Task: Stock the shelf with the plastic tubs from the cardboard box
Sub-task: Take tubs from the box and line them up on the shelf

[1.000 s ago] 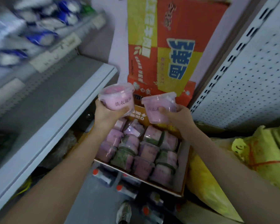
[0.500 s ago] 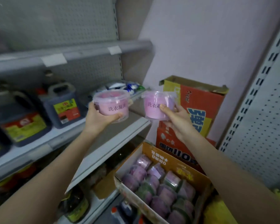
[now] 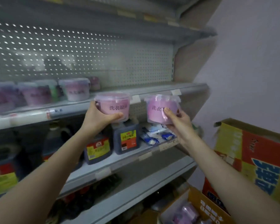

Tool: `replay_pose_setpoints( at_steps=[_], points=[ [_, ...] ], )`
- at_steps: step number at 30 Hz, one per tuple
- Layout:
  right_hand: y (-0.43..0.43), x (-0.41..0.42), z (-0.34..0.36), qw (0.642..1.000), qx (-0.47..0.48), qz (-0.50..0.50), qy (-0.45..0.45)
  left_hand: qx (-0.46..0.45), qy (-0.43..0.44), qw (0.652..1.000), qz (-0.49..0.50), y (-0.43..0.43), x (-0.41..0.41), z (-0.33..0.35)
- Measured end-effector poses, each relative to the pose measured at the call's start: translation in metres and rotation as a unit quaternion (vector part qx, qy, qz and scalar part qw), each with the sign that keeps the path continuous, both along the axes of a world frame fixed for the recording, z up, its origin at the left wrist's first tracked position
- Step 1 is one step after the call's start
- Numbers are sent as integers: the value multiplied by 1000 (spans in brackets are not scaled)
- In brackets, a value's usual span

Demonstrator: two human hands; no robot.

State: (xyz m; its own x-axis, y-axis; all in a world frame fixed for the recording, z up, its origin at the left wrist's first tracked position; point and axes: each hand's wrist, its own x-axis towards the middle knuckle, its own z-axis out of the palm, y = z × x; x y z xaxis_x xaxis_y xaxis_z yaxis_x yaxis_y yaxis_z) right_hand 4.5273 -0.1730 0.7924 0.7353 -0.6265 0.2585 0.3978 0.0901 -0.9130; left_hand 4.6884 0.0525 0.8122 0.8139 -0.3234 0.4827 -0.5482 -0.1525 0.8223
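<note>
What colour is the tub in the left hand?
The tub is pink with dark lettering on its side, seen in the head view.

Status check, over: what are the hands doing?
Left hand grips left tub. Right hand grips right tub. Both level with shelf lip, not set down. Stocked tubs sit left.

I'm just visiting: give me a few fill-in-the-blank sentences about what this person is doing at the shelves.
1. The left hand holds a tub coloured ___.
2. The right hand grips a second tub, so ___ tubs are held.
3. The dark jugs stand one shelf ___ the stocked tubs.
Missing words: pink; two; below.
</note>
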Motion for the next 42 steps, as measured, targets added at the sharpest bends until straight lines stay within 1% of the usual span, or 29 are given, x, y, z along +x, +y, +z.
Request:
replay_pose_setpoints(
  at_steps=[4, 8, 12, 20, 22, 26, 32, 34, 35, 36, 38, 39, 40, 42],
  points=[
    [26, 53, 21, 999, -21, 29, -17, 0, -26, 999, 25, 38, 32, 23],
    [49, 95, 38, 997, -78, 10, -28, 6, -58, 997, 50, 68, 53, 34],
    [59, 130, 51, 994, -104, -3, -28, 10, -83, 994, 66, 83, 69, 46],
    [58, 182, 72, 987, -157, -1, -17, 9, -66, 991, 112, 88, 84, 56],
    [55, 198, 75, 984, -177, 3, -3, 4, -64, 992, 110, 89, 86, 59],
    [47, 229, 82, 970, -237, 5, 56, -27, -71, 989, 129, 90, 87, 69],
    [40, 267, 85, 950, -295, 27, 101, -6, -54, 987, 149, 89, 90, 74],
    [36, 275, 83, 935, -321, 46, 142, -12, -55, 987, 152, 87, 91, 72],
    [35, 278, 82, 920, -353, 44, 168, -16, -54, 986, 155, 86, 90, 72],
    [32, 281, 80, 894, -401, 31, 197, -21, -52, 986, 157, 84, 90, 72],
    [28, 281, 79, 826, -503, -17, 253, -31, -48, 986, 156, 79, 88, 73],
    [27, 282, 79, 806, -528, -37, 264, -34, -48, 986, 154, 76, 86, 73],
    [26, 281, 80, 801, -535, -49, 264, -35, -49, 987, 153, 73, 84, 74],
    [28, 278, 82, 808, -534, -62, 242, -35, -50, 987, 146, 68, 81, 73]
  ],
)
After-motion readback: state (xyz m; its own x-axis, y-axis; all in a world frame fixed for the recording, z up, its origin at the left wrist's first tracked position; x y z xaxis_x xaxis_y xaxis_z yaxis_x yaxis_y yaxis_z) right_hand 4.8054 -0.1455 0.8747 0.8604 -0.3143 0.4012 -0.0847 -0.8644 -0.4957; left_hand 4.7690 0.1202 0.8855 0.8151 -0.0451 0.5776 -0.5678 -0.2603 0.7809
